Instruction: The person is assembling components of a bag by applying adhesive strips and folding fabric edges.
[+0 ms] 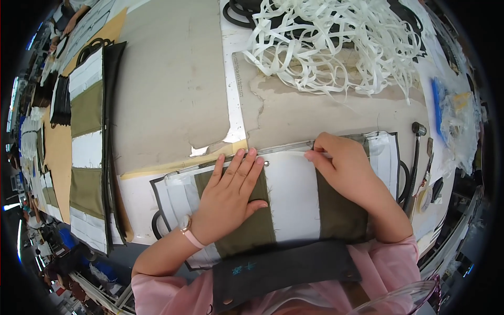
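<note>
The left hand (231,197) lies flat, fingers spread and straight, pressing on an olive fabric panel (247,226) that sits under a clear plastic template (291,194) near the front edge of the worktop (173,79); its grip is apart, palm down, clamped on nothing; a pink watch strap (190,236) circles the wrist. The right hand (344,168) rests further right on the same template, its fingertips (311,155) pinched together at the template's upper edge, just beside a narrow metal ruler (286,148) that runs along that edge; whether they clamp the sheet itself I cannot tell. A second olive panel (341,215) shows under the right wrist, with white between the two panels; a dark fabric piece (283,270) lies across the near edge, against the pink sleeves. A tangle of white strips (336,42) is heaped at the far side, well apart from both hands; a stack of olive and white panels (89,152) lies to the left; a hammer (416,157) lies to the right of the template.
</note>
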`<state>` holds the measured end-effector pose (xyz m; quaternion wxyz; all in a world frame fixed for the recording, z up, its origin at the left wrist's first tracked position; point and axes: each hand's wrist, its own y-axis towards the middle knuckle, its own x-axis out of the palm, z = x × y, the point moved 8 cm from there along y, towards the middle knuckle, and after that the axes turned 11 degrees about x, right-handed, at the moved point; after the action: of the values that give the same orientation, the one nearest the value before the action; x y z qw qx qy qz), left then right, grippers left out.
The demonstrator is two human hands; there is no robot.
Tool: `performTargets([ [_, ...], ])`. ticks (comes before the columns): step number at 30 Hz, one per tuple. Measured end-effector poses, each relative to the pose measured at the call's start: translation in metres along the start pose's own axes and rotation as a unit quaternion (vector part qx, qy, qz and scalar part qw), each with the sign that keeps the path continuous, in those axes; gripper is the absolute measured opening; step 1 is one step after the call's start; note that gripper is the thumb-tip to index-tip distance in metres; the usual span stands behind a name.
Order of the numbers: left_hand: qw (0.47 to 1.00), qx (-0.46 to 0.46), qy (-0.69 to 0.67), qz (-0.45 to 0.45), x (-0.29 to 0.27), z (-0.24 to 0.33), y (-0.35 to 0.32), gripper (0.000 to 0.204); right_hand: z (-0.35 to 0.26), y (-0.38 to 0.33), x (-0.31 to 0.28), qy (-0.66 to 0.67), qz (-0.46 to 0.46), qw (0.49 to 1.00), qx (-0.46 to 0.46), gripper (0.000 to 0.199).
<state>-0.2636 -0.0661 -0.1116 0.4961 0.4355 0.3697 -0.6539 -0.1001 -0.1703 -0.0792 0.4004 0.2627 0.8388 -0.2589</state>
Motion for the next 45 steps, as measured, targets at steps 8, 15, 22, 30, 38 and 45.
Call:
performTargets([
  [8, 1.0, -0.008, 0.006, 0.006, -0.001, 0.0, 0.003, 0.087, 0.035, 0.008, 0.004, 0.025, -0.034, 0.997, 0.062, 0.025],
  [15, 0.999, -0.016, 0.045, 0.018, -0.004, 0.001, 0.004, 0.081, 0.039, 0.012, 0.01, 0.014, 0.01, 0.999, 0.046, 0.025],
  [22, 0.991, -0.044, 0.124, 0.016, -0.026, 0.019, 0.024, 0.062, 0.037, 0.015, 0.009, 0.023, -0.036, 0.998, 0.053, 0.025],
  [30, 0.994, 0.0, 0.105, 0.029, -0.021, 0.029, 0.066, 0.046, 0.032, 0.01, 0.008, -0.056, 0.038, 0.997, 0.038, 0.026],
  [38, 0.974, 0.123, 0.066, 0.18, -0.01, 0.035, 0.076, 0.045, 0.061, -0.015, -0.055, -0.02, -0.005, 0.995, 0.102, 0.028],
  [45, 0.972, 0.112, 0.079, 0.192, -0.014, 0.035, 0.08, 0.03, 0.103, -0.005, -0.042, 0.052, 0.025, 0.989, 0.138, 0.024],
])
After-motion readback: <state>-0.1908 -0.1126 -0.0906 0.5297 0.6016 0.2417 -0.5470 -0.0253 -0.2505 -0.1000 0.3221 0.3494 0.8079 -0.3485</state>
